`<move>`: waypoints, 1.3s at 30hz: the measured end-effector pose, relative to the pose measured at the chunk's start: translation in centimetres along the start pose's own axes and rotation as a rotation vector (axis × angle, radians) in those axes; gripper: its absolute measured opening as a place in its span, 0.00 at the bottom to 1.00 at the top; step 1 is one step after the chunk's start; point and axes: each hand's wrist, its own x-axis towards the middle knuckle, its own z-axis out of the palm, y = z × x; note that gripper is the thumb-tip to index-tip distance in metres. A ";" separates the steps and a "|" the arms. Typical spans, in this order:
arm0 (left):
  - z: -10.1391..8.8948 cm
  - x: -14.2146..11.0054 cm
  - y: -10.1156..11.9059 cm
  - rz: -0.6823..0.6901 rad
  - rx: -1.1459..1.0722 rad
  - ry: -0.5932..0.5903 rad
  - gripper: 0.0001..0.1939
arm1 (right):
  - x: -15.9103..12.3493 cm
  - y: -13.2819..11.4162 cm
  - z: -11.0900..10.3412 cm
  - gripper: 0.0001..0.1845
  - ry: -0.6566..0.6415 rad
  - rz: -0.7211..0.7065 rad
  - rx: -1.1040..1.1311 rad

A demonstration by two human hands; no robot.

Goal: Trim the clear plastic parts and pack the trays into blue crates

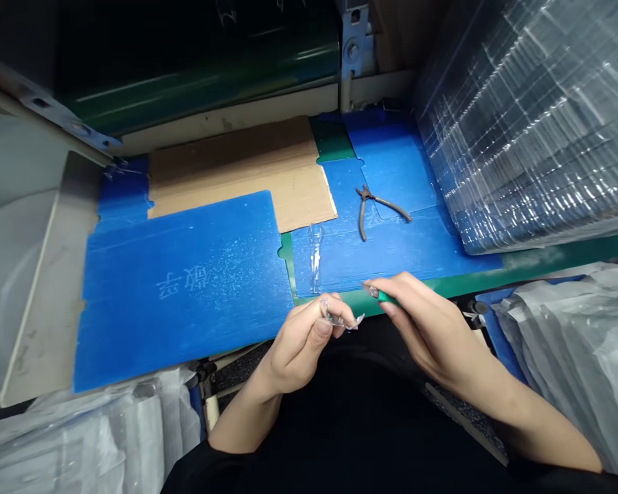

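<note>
My left hand [301, 343] is closed on a small clear plastic piece [353, 322], which pokes out past the fingertips. Just to the right, my right hand [422, 319] grips a small green-handled knife [386, 297]; a short pointed blade shows beyond the fingers, and the rest of the handle is hidden in the palm. The knife and the plastic piece are a little apart. Past my hands, another clear plastic piece [316, 259] lies on the blue sheet. A pair of cutting pliers [368, 206] rests farther back with its handles spread.
Blue plastic sheets [226, 295] and a brown cardboard piece [226, 171] cover the green bench. A tall stack of clear plastic trays [540, 137] stands at the right. Behind is a dark green roller [211, 89]. Bagged goods [108, 439] sit low on both sides.
</note>
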 end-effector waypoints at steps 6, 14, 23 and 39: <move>0.6 -0.1 -0.6 0.012 -0.037 0.008 0.20 | -0.7 -0.4 0.7 0.22 -0.025 -0.056 -0.027; 1.2 -0.3 -1.1 0.022 -0.098 0.026 0.20 | -1.2 -0.2 1.0 0.22 0.075 -0.104 0.061; 1.4 0.7 -0.5 0.026 -0.128 -0.068 0.21 | -1.3 -0.2 1.5 0.19 0.063 -0.119 0.172; 1.5 0.5 -0.7 -0.008 -0.191 -0.118 0.21 | -1.5 -1.0 1.2 0.15 0.041 -0.086 0.252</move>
